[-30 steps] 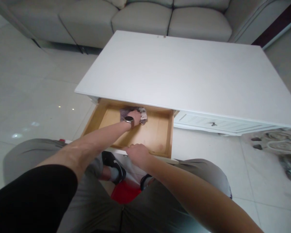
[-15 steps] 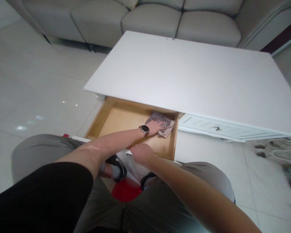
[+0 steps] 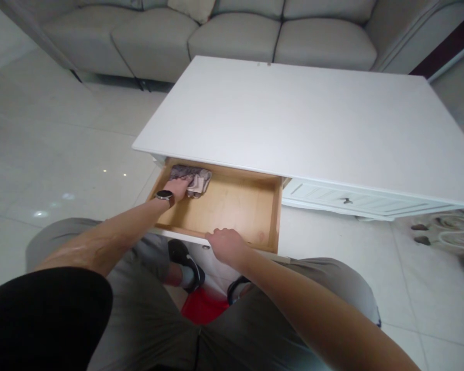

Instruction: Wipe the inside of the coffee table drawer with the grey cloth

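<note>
A wooden drawer (image 3: 237, 206) stands pulled out from under a white table (image 3: 301, 118). My left hand (image 3: 179, 187), with a watch on the wrist, presses a grey patterned cloth (image 3: 193, 178) against the drawer floor in the back left corner. Its fingers are closed over the cloth. My right hand (image 3: 226, 245) grips the drawer's front edge (image 3: 255, 246) near the middle, fingers curled over it.
A second drawer (image 3: 348, 201) with a small knob sits closed to the right. A grey sofa (image 3: 216, 31) runs behind the table. A red stool (image 3: 203, 306) shows between my knees. Patterned slippers (image 3: 444, 232) lie on the tiled floor at right.
My left hand has swept the cloth from the middle of the drawer to the right side, then across to the back left corner. My right hand stays on the front edge.
</note>
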Demonstrator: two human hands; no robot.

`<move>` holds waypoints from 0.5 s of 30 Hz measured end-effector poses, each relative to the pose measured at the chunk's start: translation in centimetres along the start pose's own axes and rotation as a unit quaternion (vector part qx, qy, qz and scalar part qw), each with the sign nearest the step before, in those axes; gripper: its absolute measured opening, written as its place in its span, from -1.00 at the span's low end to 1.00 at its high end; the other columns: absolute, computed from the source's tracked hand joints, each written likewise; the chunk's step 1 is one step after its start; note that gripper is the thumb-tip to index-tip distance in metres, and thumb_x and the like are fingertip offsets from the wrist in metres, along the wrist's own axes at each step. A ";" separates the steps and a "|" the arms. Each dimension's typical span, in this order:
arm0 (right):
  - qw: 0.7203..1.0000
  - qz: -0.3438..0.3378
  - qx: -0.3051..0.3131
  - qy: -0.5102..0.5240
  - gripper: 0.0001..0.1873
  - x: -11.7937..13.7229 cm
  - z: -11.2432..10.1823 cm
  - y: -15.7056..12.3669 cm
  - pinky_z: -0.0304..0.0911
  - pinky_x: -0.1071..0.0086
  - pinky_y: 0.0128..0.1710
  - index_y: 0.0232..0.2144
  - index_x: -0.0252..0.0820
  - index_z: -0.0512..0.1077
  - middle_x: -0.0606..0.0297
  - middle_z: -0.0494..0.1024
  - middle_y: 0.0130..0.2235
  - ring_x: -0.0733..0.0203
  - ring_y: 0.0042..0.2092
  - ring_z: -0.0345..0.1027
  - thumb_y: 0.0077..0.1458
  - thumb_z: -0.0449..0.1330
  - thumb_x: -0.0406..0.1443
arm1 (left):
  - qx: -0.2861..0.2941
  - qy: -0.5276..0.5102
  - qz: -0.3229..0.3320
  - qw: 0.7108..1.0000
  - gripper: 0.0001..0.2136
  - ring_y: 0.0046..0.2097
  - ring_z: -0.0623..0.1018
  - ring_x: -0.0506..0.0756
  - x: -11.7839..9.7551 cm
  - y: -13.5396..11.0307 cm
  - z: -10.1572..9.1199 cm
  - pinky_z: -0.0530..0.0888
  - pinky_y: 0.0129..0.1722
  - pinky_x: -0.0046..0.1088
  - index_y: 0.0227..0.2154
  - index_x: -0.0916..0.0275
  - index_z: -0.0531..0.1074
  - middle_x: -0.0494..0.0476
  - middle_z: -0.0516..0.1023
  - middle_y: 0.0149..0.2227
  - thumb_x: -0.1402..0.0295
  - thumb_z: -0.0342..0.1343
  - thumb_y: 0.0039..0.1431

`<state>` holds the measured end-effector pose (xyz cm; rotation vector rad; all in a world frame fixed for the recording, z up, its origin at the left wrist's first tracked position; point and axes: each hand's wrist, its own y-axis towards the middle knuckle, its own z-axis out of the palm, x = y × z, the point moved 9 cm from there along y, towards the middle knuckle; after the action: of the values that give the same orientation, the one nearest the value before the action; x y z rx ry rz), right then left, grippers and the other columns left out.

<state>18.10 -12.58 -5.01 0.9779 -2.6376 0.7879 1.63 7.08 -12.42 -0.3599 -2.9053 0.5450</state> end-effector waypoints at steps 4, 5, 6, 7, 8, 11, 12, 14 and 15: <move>1.000 0.001 0.002 0.003 -0.65 0.0 0.0 0.1 0.41 0.25 -0.14 0.04 -0.19 0.46 0.05 0.60 -0.07 0.07 -0.06 0.53 0.30 -0.01 -0.42 | 0.016 0.016 -0.016 1.000 -0.57 -0.15 0.52 0.15 1.7 -0.1 -0.2 0.41 -0.07 -0.37 0.10 0.32 0.46 0.19 0.64 -0.20 0.18 0.11 0.26; 1.000 0.000 0.003 0.003 -0.64 0.1 0.0 0.1 0.41 0.25 -0.14 0.05 -0.19 0.45 0.05 0.59 -0.07 0.07 -0.06 0.53 0.30 -0.01 -0.42 | 0.023 0.018 -0.012 1.000 -0.58 -0.17 0.52 0.14 1.4 0.1 -0.2 0.41 -0.08 -0.39 0.00 0.34 0.52 0.18 0.64 -0.25 0.13 0.15 0.22; 1.000 -0.001 0.004 0.004 -0.64 0.1 0.1 0.1 0.42 0.24 -0.13 0.06 -0.20 0.45 0.05 0.59 -0.07 0.07 -0.06 0.53 0.30 -0.01 -0.42 | 0.033 0.020 -0.009 0.999 -0.59 -0.18 0.53 0.14 1.0 0.3 -0.2 0.41 -0.10 -0.41 -0.10 0.35 0.56 0.18 0.63 -0.29 0.11 0.19 0.16; 1.000 -0.002 0.003 0.004 -0.63 0.1 0.1 0.1 0.42 0.24 -0.13 0.07 -0.20 0.45 0.04 0.59 -0.07 0.07 -0.06 0.53 0.31 -0.01 -0.42 | 0.047 0.023 -0.005 0.999 -0.62 -0.19 0.54 0.15 0.6 0.5 0.0 0.41 -0.12 -0.42 -0.19 0.36 0.59 0.21 0.63 -0.32 0.11 0.24 0.09; 1.000 -0.003 0.003 0.004 -0.62 0.1 0.1 0.1 0.42 0.23 -0.13 0.07 -0.21 0.45 0.04 0.59 -0.06 0.06 -0.05 0.53 0.31 -0.02 -0.42 | 0.066 0.026 -0.001 0.997 -0.65 -0.20 0.56 0.16 0.1 0.6 0.2 0.42 -0.14 -0.43 -0.26 0.35 0.60 0.23 0.64 -0.32 0.13 0.28 0.02; 1.000 -0.006 0.001 0.003 -0.62 0.2 0.0 0.1 0.43 0.20 -0.13 0.07 -0.22 0.45 0.04 0.59 -0.06 0.04 -0.05 0.53 0.31 -0.04 -0.42 | 0.121 0.031 0.030 0.992 -0.72 -0.18 0.60 0.19 -1.4 0.5 1.1 0.45 -0.15 -0.44 -0.33 0.31 0.60 0.27 0.66 -0.27 0.25 0.32 -0.11; 1.000 -0.007 0.001 0.003 -0.62 0.2 0.0 0.1 0.43 0.21 -0.13 0.06 -0.22 0.46 0.04 0.60 -0.06 0.04 -0.05 0.53 0.31 -0.04 -0.42 | 0.129 0.034 0.046 0.990 -0.73 -0.16 0.60 0.19 -2.1 0.2 1.2 0.45 -0.14 -0.43 -0.32 0.30 0.60 0.28 0.66 -0.24 0.29 0.31 -0.12; 1.000 -0.007 0.006 0.005 -0.62 0.3 -0.1 0.1 0.43 0.23 -0.13 0.06 -0.21 0.46 0.04 0.60 -0.06 0.06 -0.05 0.53 0.31 -0.03 -0.42 | 0.126 0.043 0.079 0.988 -0.73 -0.14 0.61 0.22 -3.5 -0.4 1.1 0.47 -0.12 -0.40 -0.30 0.31 0.60 0.33 0.66 -0.19 0.34 0.30 -0.14; 1.000 -0.006 0.008 0.005 -0.63 0.3 -0.1 0.2 0.43 0.24 -0.13 0.06 -0.21 0.46 0.03 0.60 -0.06 0.07 -0.04 0.53 0.31 -0.03 -0.42 | 0.118 0.044 0.095 0.988 -0.74 -0.13 0.61 0.24 -4.3 -0.6 0.9 0.48 -0.10 -0.37 -0.31 0.33 0.60 0.37 0.66 -0.18 0.38 0.30 -0.14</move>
<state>17.80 -12.59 -4.92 0.9915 -2.6174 0.8115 5.39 5.07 -13.51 -0.6115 -2.6981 0.8676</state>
